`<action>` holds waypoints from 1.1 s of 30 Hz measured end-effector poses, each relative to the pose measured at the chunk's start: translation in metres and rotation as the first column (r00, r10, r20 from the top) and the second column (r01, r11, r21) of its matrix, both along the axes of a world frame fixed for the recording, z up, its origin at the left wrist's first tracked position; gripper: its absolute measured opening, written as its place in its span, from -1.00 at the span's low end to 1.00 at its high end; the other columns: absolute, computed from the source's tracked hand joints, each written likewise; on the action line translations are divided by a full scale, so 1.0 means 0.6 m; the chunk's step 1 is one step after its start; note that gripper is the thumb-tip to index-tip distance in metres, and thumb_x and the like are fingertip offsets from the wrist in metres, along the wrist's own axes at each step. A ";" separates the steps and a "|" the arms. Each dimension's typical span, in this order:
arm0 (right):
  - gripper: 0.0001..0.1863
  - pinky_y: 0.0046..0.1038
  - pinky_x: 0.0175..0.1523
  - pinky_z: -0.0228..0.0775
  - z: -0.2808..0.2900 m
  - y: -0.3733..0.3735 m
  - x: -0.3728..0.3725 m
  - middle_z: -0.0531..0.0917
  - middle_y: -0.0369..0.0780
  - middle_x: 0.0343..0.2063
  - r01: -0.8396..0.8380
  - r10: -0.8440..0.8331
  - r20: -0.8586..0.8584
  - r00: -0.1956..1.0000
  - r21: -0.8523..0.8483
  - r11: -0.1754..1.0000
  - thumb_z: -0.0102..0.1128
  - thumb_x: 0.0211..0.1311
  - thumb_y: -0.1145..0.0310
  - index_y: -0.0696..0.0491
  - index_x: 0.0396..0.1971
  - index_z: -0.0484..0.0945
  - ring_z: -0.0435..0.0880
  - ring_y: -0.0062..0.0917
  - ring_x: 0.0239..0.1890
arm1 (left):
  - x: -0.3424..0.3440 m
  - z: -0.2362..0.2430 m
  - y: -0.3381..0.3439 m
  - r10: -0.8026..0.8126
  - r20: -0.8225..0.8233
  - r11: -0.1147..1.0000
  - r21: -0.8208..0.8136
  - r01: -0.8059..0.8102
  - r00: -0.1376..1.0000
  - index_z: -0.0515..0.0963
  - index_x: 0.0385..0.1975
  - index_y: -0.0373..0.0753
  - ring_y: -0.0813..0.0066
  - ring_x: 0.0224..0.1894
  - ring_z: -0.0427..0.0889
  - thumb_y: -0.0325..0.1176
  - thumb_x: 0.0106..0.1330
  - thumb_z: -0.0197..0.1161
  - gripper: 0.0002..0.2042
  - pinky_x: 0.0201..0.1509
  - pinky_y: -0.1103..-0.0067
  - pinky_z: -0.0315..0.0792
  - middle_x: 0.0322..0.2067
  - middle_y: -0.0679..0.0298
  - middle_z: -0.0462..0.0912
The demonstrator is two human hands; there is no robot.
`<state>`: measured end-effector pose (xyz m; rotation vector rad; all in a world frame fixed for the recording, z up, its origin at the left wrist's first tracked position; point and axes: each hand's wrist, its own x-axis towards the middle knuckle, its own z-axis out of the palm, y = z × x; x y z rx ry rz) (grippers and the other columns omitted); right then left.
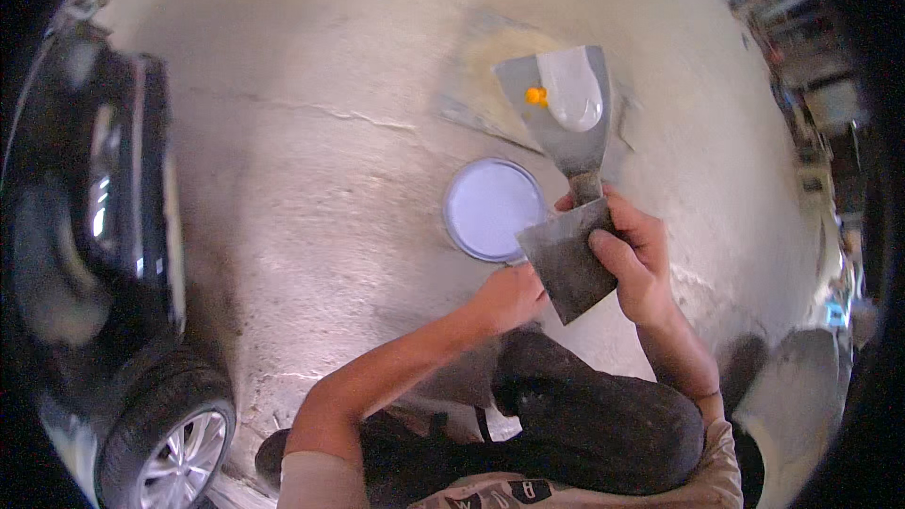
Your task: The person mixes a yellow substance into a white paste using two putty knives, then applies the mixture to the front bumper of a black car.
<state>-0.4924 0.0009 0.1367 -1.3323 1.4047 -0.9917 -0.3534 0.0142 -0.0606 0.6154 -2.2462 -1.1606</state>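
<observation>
1. Closest in, dark trousers (pixel 603 415) and a pale shirt (pixel 660 490) are worn by the person, whose knees are bent.
2. The left hand (pixel 518 299) is held low, just beside the near rim of the can. Its fingers are partly hidden behind the flat metal blade, so how far they are open, and whether anything is gripped or touched, cannot be told.
3. The right hand (pixel 645 262) is closed, with the putty knife gripped near its neck and the flat metal blade (pixel 571 262) pinned under the thumb.
4. The putty knife (pixel 556 146) is pointed away from the body, above the floor. A thick white tongue of paste (pixel 571 94) is carried on its wide blade, and a small orange blob (pixel 535 95) is set against the paste's left edge.
5. The round can (pixel 450 212) is seen from above, left of the putty knife, and partly overlapped by a corner of the flat metal blade. A smooth, bluish-white disc is framed by its rim; whether contents or a lid are being shown cannot be told.
6. Farther left, a black car (pixel 85 170) is seen, its wheel (pixel 184 462) fitted with silver spokes.
7. The worn concrete floor (pixel 292 254) is marked beyond the can by a grey and yellowish patch (pixel 471 66).
</observation>
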 end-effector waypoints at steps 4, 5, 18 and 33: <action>-0.60 -0.44 0.10 0.33 0.035 -0.063 0.106 0.59 -0.10 -0.07 -0.270 0.269 0.134 0.954 -0.010 0.963 0.01 0.11 0.33 0.32 -0.16 0.58 0.55 -0.45 -0.05 | 0.186 0.140 -0.050 0.196 0.058 0.980 -0.035 -0.194 0.979 0.53 -0.21 -0.33 -0.03 -0.25 0.62 -0.42 0.26 0.18 -0.83 -0.21 0.24 0.53 -0.30 0.03 0.57; -0.59 -0.44 0.10 0.33 0.044 -0.077 0.140 0.59 -0.10 -0.07 -0.336 0.334 0.193 0.922 -0.024 0.941 0.02 0.12 0.31 0.33 -0.16 0.58 0.55 -0.45 -0.05 | 0.238 0.189 -0.057 0.270 0.090 0.963 -0.027 -0.269 0.959 0.54 -0.12 -0.35 0.04 -0.27 0.66 -0.39 0.30 0.19 -0.78 -0.21 0.32 0.55 -0.26 0.02 0.62; -0.80 -0.53 -0.12 0.25 0.057 -0.012 0.502 0.51 -0.29 -0.23 -0.964 0.925 0.341 0.169 -0.140 0.228 0.03 0.23 0.49 0.22 -0.18 0.53 0.44 -0.62 -0.19 | 0.558 0.347 0.199 0.760 -0.118 0.603 0.493 -0.627 0.639 0.07 0.40 -0.37 0.34 0.25 0.39 -0.21 0.57 -0.13 -0.48 0.36 0.41 0.23 0.16 0.09 0.45; -0.67 -0.43 0.09 0.41 -0.158 0.099 0.569 0.65 -0.24 -0.10 -0.653 0.172 0.745 0.644 0.419 0.631 0.12 0.36 0.43 0.21 0.07 0.48 0.59 -0.56 -0.08 | 0.602 0.099 0.262 0.955 -0.145 0.197 -0.344 -0.918 0.259 0.44 0.21 -0.09 0.03 -0.31 0.54 -0.58 0.12 0.27 -0.43 -0.29 0.30 0.47 -0.24 0.00 0.51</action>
